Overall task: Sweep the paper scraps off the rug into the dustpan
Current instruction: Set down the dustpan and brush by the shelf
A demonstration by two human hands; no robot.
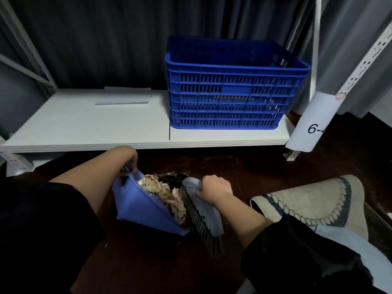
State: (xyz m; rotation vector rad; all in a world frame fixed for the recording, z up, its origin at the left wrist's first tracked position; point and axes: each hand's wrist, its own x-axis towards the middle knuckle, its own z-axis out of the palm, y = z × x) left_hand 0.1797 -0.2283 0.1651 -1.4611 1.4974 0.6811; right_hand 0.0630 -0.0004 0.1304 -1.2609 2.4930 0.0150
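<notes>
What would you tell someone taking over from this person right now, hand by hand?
Left hand grips the top of the dustpan, tilted up on the dark floor.
Right hand grips the brush, bristles against the pan's mouth.
Paper scraps are piled inside the pan, held in by the brush.
The rug lies to the right, folded over; no scraps show on its visible part.
Left: check the rug's hidden parts, then empty the pan.

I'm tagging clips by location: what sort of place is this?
Probably a storeroom or stockroom: a white metal rack shelf, a blue slatted crate on it, and a paper label reading "6-" on the upright.
</notes>
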